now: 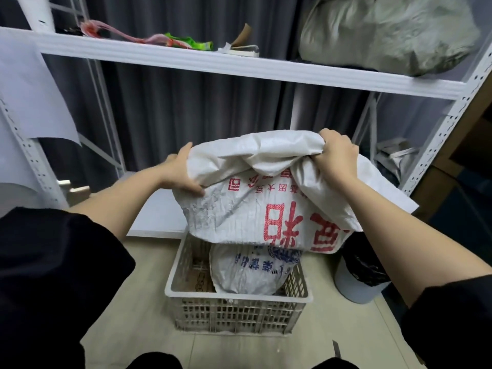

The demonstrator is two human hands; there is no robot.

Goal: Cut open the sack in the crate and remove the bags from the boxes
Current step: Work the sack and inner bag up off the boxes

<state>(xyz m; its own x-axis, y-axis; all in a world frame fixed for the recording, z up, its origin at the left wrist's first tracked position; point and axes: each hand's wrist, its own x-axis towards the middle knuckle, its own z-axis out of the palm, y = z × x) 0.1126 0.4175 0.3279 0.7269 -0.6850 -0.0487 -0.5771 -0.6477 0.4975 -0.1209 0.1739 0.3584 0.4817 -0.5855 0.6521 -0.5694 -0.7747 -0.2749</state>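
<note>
Both hands grip white red-print sack above crate: left hand on its left edge, right hand bunching top. Second blue-print sack sits inside crate.

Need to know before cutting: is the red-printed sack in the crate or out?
Out: both hands hold the red-printed sack above the crate.

Black sleeves — loose, wide-cuffed — end well back from the fingers; forearms bare, no rings or watch showing.
</note>
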